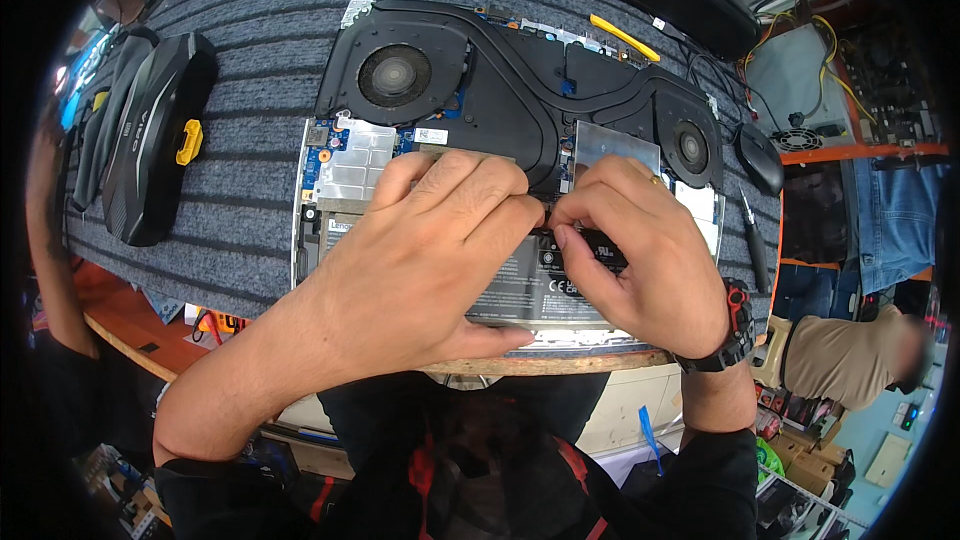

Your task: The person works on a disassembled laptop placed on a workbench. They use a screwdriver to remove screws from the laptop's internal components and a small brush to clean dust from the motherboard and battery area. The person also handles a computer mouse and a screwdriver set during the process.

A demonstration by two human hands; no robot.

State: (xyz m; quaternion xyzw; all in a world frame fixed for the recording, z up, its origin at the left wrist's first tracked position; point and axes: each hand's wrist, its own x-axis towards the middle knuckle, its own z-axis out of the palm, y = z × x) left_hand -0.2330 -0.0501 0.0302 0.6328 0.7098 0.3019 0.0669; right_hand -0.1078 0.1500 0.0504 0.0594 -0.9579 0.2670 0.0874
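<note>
An opened laptop [470, 130] lies on the mat, its bottom cover off, showing two fans, black heat pipes and a wide black battery [500, 285]. My left hand [430, 230] rests over the battery, fingers bent toward its upper edge and thumb stretched apart to the laptop's front edge. Its index fingertip meets the fingertips of my right hand [640, 250] at the battery's upper middle. Thumb and index finger of the right hand are pinched together there; anything between them is too small to make out. Right of the upper middle sits a silvery plate [615, 145].
A yellow pry tool [625, 37] lies by the laptop's back edge. To the right are a black mouse [759, 158] and a screwdriver [753, 240]. On the left stands a black case [160, 140] with a yellow piece [189, 141]. The grey striped mat [260, 70] covers the table.
</note>
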